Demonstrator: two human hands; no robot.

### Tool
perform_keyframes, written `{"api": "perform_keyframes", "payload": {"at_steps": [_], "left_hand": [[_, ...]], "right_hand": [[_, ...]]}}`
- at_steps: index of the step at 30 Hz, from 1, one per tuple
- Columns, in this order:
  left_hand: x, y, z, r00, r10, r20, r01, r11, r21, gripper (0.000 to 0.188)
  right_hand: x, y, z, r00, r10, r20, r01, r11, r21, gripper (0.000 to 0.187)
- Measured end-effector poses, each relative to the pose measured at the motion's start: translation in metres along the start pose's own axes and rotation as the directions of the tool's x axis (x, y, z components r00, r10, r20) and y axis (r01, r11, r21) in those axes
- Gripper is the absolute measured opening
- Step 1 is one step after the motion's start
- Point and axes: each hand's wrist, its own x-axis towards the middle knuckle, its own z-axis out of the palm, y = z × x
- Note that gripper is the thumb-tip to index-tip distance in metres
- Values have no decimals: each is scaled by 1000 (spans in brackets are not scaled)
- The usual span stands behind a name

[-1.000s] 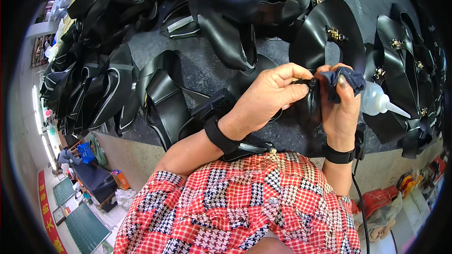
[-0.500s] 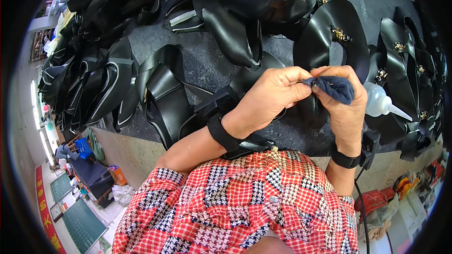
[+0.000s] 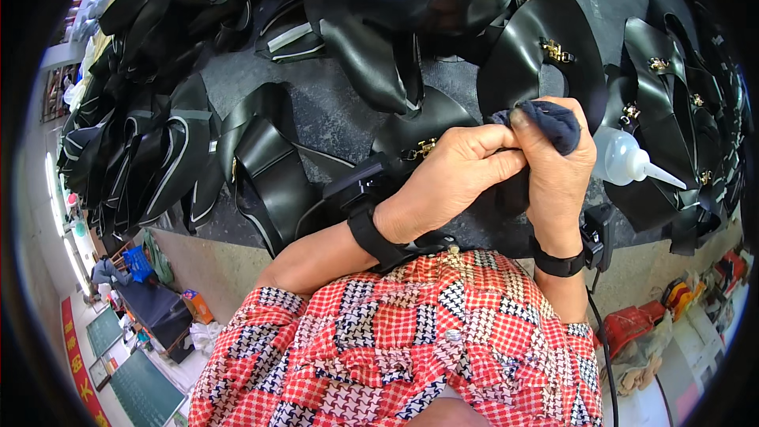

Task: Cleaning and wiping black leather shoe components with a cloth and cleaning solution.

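My right hand [image 3: 557, 166] is closed around a bunched dark blue cloth [image 3: 552, 122], with the thumb pressed on it. My left hand [image 3: 462, 178] meets it, thumb and forefinger pinched together just below the cloth; what lies between those fingertips is hidden. Both hands are above the near part of the table. Beneath and beyond them lies a black leather shoe upper [image 3: 583, 43] with a gold metal ornament. Another black piece with a gold ornament [image 3: 425, 147] shows behind my left hand. Right of my right hand, a translucent squeeze bottle [image 3: 621, 160] lies with its pointed nozzle toward the right.
Black leather pieces with pale edging are heaped on the left [image 3: 170, 142] and at the back of the dark table [image 3: 340, 87]. More pieces with gold ornaments [image 3: 660, 95] are piled on the right. A black cable [image 3: 605, 348] hangs by my right wrist.
My right hand has turned and risen slightly against my left, with the cloth still in it. The left fingertips now sit lower on the right hand. The whole view has shifted a little.
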Motion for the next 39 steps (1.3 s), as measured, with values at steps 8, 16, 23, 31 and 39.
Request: {"api": "perform_keyframes", "payload": {"at_steps": [8,16,23,31,39], "left_hand": [[1,14,-6,996,-80,-29,77,994,-80,18],[0,-1,1,997,-28,66,32,998,-60,17],[2,10,-5,993,-118,-26,116,990,-77,18],[2,17,-8,994,-106,-25,104,992,-65,18],[-2,17,-3,997,-58,-47,57,998,-17,18]], "right_hand": [[-1,-9,-20,984,92,149,-148,893,424,21],[-4,4,-5,999,-22,48,20,999,46,16],[4,2,-5,985,171,-37,-135,877,462,18],[-2,-9,-28,989,-7,147,-37,954,296,23],[-2,-17,-20,984,-59,168,82,988,-133,20]]}}
